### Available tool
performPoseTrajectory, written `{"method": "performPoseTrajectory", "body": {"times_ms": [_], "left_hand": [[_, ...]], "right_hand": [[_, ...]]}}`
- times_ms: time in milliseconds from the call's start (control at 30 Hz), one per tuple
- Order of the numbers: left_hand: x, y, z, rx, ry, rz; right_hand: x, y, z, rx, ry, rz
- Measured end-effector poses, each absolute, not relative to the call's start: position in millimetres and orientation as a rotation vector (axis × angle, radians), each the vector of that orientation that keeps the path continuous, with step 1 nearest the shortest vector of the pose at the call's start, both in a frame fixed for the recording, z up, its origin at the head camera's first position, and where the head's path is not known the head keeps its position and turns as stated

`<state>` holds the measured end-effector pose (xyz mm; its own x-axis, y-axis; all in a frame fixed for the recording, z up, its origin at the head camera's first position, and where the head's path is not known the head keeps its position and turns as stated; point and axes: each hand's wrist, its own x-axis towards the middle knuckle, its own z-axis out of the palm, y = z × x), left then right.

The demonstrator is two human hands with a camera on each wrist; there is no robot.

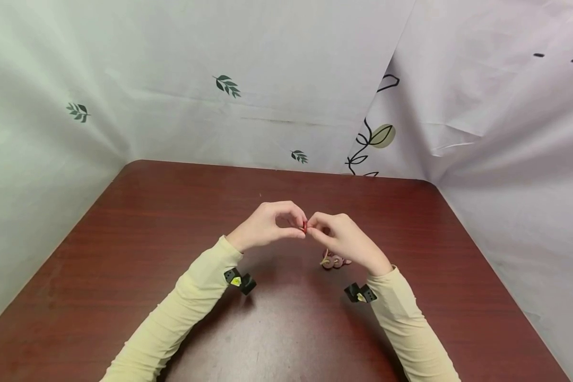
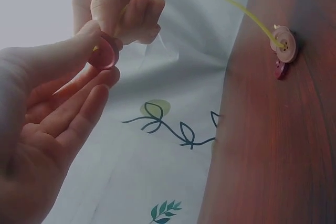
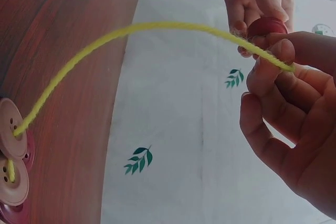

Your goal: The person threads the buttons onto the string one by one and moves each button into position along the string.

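Note:
My left hand (image 1: 263, 225) pinches a red button (image 2: 106, 54) between thumb and fingers, above the table. Right beside it, my right hand (image 1: 348, 236) pinches a yellow string (image 3: 157, 25) near the button. A speck of yellow shows at the button's edge in the left wrist view; whether the string passes through a hole is hidden by fingers. From the right hand the string arcs down to pale pink buttons (image 3: 11, 182) and darker red ones (image 2: 280, 70) lying together on the table. Yellow string runs through holes in the pink buttons.
The brown wooden table (image 1: 172, 201) has rounded far corners. White cloth (image 1: 277, 63) printed with leaves hangs behind it and along both sides. Small black devices (image 1: 241, 281) sit on both wrists over cream sleeves.

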<state>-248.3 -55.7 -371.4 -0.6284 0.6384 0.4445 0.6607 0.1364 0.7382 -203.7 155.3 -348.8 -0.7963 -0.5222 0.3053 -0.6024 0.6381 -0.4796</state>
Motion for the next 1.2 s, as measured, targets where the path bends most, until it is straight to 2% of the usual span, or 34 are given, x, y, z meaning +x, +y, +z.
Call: {"method": "performPoseTrajectory", "body": {"times_ms": [433, 1200], "left_hand": [[-249.8, -57.1, -369.6, -1.393, -2.303, -1.472], [-249.7, -56.8, -371.3, -1.272, -2.301, -1.508]], "right_hand": [[-201.7, 155.1, -345.1, 0.920, -2.764, 0.899], [-204.7, 148.7, -353.3, 0.903, -2.613, 1.062]]}}
